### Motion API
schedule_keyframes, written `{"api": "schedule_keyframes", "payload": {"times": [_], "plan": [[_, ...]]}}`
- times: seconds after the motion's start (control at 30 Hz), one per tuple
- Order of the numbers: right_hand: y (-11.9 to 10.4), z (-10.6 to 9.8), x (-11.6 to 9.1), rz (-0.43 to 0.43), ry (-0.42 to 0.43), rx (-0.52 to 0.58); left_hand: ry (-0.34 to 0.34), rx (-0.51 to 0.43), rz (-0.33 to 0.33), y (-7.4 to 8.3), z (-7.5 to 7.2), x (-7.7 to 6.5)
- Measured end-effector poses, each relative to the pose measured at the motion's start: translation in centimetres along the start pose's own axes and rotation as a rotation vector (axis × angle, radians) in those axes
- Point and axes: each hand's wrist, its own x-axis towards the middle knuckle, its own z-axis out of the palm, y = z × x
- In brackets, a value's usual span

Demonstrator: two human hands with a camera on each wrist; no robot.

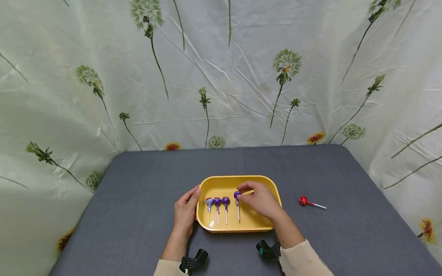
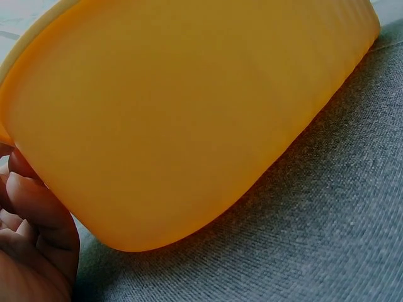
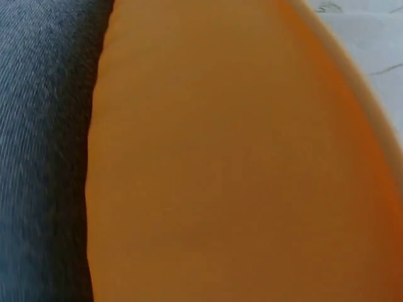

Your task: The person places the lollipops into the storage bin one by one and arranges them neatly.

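In the head view, a yellow tray (image 1: pixel 238 230) sits on the table. My left hand (image 1: pixel 185 211) grips its left side, thumb at the rim. The left wrist view shows curled fingers (image 2: pixel 44 207) against the tray's outer wall (image 2: pixel 189 126). Inside the tray, my right hand (image 1: pixel 260 200) pinches a purple lollipop (image 1: pixel 237 194) by its head, stick toward me. To its left lie a blue-and-red lollipop (image 1: pixel 209 201) and two purple lollipops (image 1: pixel 217 201), (image 1: pixel 226 201), side by side. Only the tray's outer wall (image 3: pixel 220 157) and the cloth fill the right wrist view; the right hand is hidden there.
A red lollipop (image 1: pixel 303 201) with a white stick lies on the grey cloth-covered table (image 1: pixel 145 191), right of the tray. Behind the table's far edge hangs a pale curtain (image 1: pixel 238 76) printed with dandelions.
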Motion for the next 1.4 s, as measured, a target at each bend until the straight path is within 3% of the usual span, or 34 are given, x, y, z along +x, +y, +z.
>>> {"api": "schedule_keyframes", "payload": {"times": [0.6, 1.03, 1.4], "plan": [[0.8, 1.9, 1.3, 0.004, -0.036, -0.165, 0.008, 0.014, 0.004, -0.1, 0.0, 0.2], [1.0, 1.9, 1.2, -0.016, -0.083, -0.171, 0.009, -0.004, -0.003, 0.1, 0.0, 0.1], [0.9, 1.9, 1.1, -0.016, -0.074, -0.154, 0.008, 0.008, 0.001, 0.2, 0.1, 0.0]]}}
